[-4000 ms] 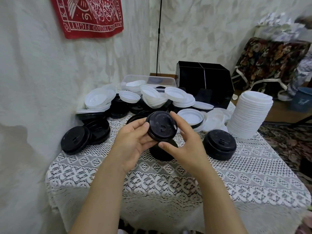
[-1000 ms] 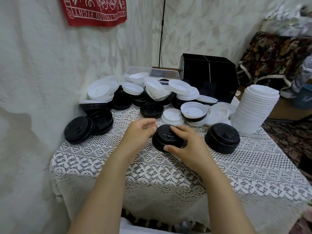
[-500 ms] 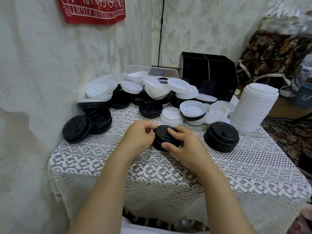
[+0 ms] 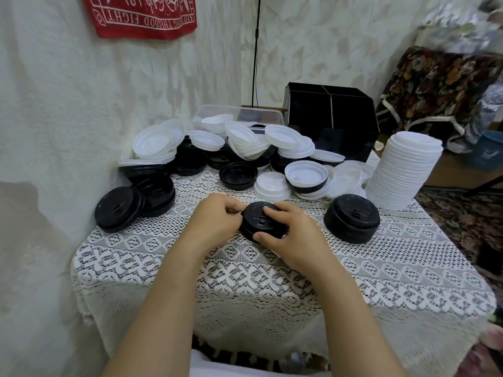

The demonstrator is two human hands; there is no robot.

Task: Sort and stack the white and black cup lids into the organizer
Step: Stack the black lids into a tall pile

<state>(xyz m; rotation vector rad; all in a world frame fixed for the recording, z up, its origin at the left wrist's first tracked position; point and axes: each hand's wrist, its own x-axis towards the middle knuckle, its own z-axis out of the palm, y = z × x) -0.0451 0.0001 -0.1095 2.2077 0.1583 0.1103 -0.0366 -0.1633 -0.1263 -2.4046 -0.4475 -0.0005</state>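
Left hand (image 4: 217,221) and right hand (image 4: 288,235), fingers curled round the black stack (image 4: 260,223) mid surface (image 4: 381,268), seem to be squaring it up so it nests; organizer (image 4: 329,118) sits at the far edge.

The counter (image 4: 408,257), draped in a white lace cloth (image 4: 245,289), stands in a corner of pale, rough-textured walls (image 4: 68,91). Above it to the left hangs a red banner (image 4: 141,17) with white lettering. Behind it a thin black cord (image 4: 255,50) runs up the wall. To its right lie a dark patterned carpet (image 4: 468,221), furniture under floral fabric (image 4: 441,85) and a blue bucket (image 4: 487,151).
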